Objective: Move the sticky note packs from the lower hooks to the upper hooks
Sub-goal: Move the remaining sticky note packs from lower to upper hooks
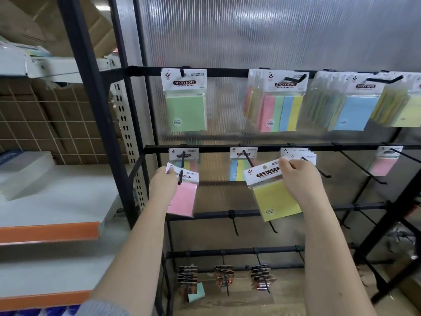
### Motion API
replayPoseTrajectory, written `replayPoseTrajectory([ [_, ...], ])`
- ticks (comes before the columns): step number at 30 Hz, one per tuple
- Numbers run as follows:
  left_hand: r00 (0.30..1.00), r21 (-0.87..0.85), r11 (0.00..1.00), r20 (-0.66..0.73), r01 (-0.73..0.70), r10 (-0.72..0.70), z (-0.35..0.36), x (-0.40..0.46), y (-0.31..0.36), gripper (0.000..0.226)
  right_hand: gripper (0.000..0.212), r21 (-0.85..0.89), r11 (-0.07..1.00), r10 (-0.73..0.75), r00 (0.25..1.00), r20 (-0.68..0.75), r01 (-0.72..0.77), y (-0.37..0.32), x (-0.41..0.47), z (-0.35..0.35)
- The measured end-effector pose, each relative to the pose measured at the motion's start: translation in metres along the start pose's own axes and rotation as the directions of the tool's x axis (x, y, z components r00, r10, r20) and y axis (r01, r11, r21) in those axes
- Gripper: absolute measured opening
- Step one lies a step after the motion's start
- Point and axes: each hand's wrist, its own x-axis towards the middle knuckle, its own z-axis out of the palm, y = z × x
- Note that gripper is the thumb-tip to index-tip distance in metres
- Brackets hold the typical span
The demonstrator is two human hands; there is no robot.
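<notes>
On the middle rail [205,147] of a black hook rack, both hands are at work among hanging sticky note packs. The left hand [163,182] pinches the header of a pink pack [183,197], which sits near the tip of the leftmost hook [181,169]; the hook's black rod crosses the front of the header card, so the pack looks threaded on it, tilted a little. Behind it on the same hook hangs a striped pack [186,159]. The right hand [300,181] grips a yellow pack [275,199] by its header, fingers curled over the card's right edge; the pack is tilted, its punch hole showing free of any hook, and it hangs in front of the rack between the second and third hooks. Just above that hand a small bunch of packs [296,155] stays on the third hook, and another striped pack [241,165] hangs on the second. Far right on this rail is a pink pack [385,164].

Above, the top rail [227,71] carries a green pack [185,108], a thick bunch fronted by a four-colour pack [282,110], then a blue-fronted bunch [355,110] and a yellow-green one [407,112] at the edge. Below, the third rail's hooks [234,225] hang bare, and the lowest rail holds three bunches of dark cards [224,277]. Left of the rack stand shelves [57,201] with orange edges.
</notes>
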Motion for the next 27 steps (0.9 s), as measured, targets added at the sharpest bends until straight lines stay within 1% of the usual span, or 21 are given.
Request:
replayPoseTrajectory([
  [2,0.999,0.021,0.999,-0.012,-0.041,0.041,-0.007,-0.017,-0.005,0.027,0.046,0.003,1.0,0.022,0.999,-0.027,-0.021,0.001,-0.012,-0.001],
  [5,0.995,0.121,0.99,-0.052,-0.079,0.086,-0.014,-0.038,-0.009,0.029,0.043,0.001,0.999,0.042,0.996,-0.073,-0.042,0.006,-0.029,-0.003],
  [8,0.98,0.228,0.963,-0.105,-0.141,0.168,-0.02,-0.057,-0.002,0.029,0.043,0.01,0.998,0.062,0.988,-0.139,-0.061,0.011,-0.041,-0.009],
  [10,0.969,0.261,0.948,-0.117,-0.181,0.217,-0.023,-0.067,0.007,0.03,0.047,0.016,0.998,0.062,0.982,-0.177,-0.06,0.013,-0.047,-0.015],
  [13,0.965,0.237,0.951,-0.122,-0.2,0.233,-0.023,-0.076,0.019,0.031,0.048,0.011,0.998,0.07,0.967,-0.246,-0.069,0.018,-0.054,-0.028],
  [16,0.965,0.184,0.956,-0.084,-0.228,0.247,-0.016,-0.086,0.032,0.031,0.047,0.037,0.997,0.082,0.936,-0.342,-0.074,0.026,-0.058,-0.045],
  [20,0.959,0.126,0.952,-0.017,-0.278,0.282,0.005,-0.104,0.055,0.03,0.048,0.172,0.983,0.145,0.867,-0.476,-0.07,0.039,-0.057,-0.071],
  [27,0.934,0.109,0.927,0.023,-0.358,0.358,0.057,-0.126,0.101,0.028,0.047,0.227,0.972,0.177,0.825,-0.537,-0.061,0.081,-0.037,-0.119],
])
